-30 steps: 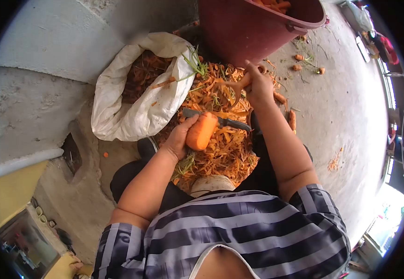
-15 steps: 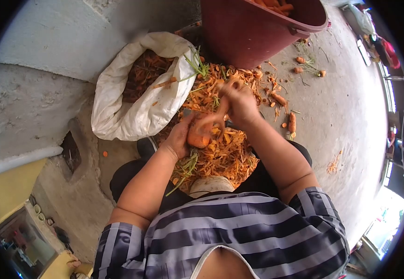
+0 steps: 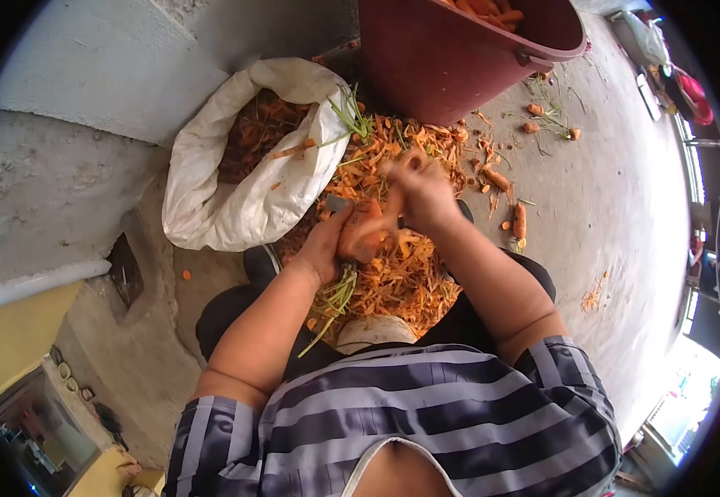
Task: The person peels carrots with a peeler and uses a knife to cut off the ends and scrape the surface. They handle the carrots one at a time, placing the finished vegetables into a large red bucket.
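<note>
My left hand (image 3: 324, 247) is closed round an orange carrot (image 3: 363, 235), with green stalks (image 3: 339, 291) hanging just below it. Against the carrot's far side, my right hand (image 3: 423, 192) is blurred by motion; its fingers are bent, and what they hold is smeared. A small grey blade-like piece (image 3: 338, 202) shows beyond my left fingers. Beneath both hands lies a heap of orange peelings (image 3: 410, 290).
An open white sack (image 3: 298, 195) with peelings inside stands at the left. A dark red tub (image 3: 451, 70) holding carrots is at the top. Loose carrots (image 3: 519, 220) and scraps lie on the concrete floor at the right.
My right hand has shifted slightly towards the upper left. The carrot in my left hand is turned a little, and the stalks below it have moved slightly.
</note>
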`<action>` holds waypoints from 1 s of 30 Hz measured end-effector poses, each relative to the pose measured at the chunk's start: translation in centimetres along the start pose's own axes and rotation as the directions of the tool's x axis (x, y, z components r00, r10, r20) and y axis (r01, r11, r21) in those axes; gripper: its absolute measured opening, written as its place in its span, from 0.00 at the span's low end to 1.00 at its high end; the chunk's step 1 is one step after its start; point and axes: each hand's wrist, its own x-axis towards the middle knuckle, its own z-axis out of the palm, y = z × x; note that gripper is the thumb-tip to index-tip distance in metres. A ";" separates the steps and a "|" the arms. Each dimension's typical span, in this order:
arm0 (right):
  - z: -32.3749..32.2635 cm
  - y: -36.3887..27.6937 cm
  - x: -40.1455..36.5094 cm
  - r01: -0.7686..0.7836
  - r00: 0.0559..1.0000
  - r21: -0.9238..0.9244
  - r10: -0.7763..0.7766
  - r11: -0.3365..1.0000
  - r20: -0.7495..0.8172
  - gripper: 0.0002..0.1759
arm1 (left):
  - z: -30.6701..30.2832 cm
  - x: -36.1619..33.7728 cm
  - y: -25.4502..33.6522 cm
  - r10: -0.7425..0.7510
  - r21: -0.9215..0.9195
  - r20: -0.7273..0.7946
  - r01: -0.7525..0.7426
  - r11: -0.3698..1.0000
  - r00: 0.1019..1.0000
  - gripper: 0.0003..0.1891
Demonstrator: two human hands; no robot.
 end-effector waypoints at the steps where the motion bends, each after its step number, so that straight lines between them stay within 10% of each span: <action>1: 0.3 0.9 -0.1 0.028 0.991 -0.099 -0.015 0.995 0.130 0.11 | 0.2 0.3 -0.1 0.000 -0.042 -0.037 -0.001 0.999 0.999 0.22; 5: -0.8 -2.8 1.6 -0.173 0.917 -0.174 0.094 0.969 -0.389 0.10 | 0.4 -0.6 -0.5 -0.005 0.237 -0.010 0.007 0.972 1.000 0.22; 7: -5.1 -0.7 5.4 0.162 0.828 -0.047 -0.161 0.986 -0.538 0.11 | -0.2 -0.4 -0.9 -0.023 0.185 0.024 0.018 0.983 0.999 0.22; 11: -1.1 -2.6 1.6 -0.033 0.948 0.043 0.045 0.999 -0.315 0.12 | -0.7 -0.1 0.1 -0.015 0.095 0.051 0.011 0.995 0.999 0.21; 15: 0.7 1.5 -0.2 0.030 0.992 -0.266 0.004 0.963 0.125 0.12 | -1.2 0.6 -0.6 0.016 0.110 0.057 -0.022 0.994 0.998 0.20; 17: -0.3 0.3 1.2 -0.157 0.973 -0.092 0.138 0.983 -0.185 0.13 | -1.8 1.0 -1.6 0.047 0.234 0.030 -0.053 0.971 0.998 0.20; 19: -4.2 0.0 4.4 0.064 0.894 -0.424 -0.240 0.903 -0.377 0.13 | 0.4 -0.6 -1.2 -0.004 0.218 0.012 0.002 0.976 1.000 0.21; 20: -5.7 -0.3 5.6 0.096 0.843 -0.264 -0.220 0.960 -0.491 0.11 | 0.7 -0.7 -1.5 0.012 0.184 0.009 -0.013 0.983 1.000 0.22; 25: -1.2 -1.9 1.8 0.057 0.937 -0.077 -0.080 0.995 -0.340 0.10 | -1.1 0.2 -0.4 0.009 0.142 0.166 -0.033 0.989 0.986 0.22; 29: 0.9 0.6 -0.9 0.122 0.982 -0.342 -0.063 0.932 0.179 0.11 | 0.1 0.2 -0.8 0.021 -0.020 0.032 -0.020 1.000 0.999 0.23; 30: 0.8 0.5 -0.3 0.007 1.000 -0.402 -0.012 0.915 -0.009 0.11 | -0.5 0.5 -1.2 0.014 0.068 0.013 -0.015 0.998 1.000 0.22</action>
